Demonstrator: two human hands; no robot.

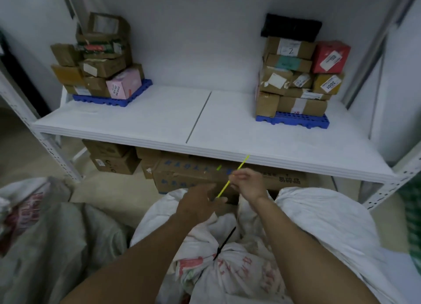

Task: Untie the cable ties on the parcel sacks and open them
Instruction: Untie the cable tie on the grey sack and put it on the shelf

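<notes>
A yellow cable tie point(234, 175) slants up and to the right in front of the shelf edge. My right hand point(248, 185) pinches it near its middle. My left hand point(200, 203) is just below and to the left, fingers loosely extended by the tie's lower end; whether it holds the tie is unclear. Under both hands lie white parcel sacks point(319, 214). The nearest sack point(239, 271), with red print, has its neck bound by a black cable tie point(224, 244).
A white metal shelf point(159, 121) stands ahead with stacked parcels on blue pallets at left point(100, 64) and right point(298, 75). Cardboard boxes point(182, 171) sit beneath the shelf. Another grey-white sack point(45, 235) lies at the left.
</notes>
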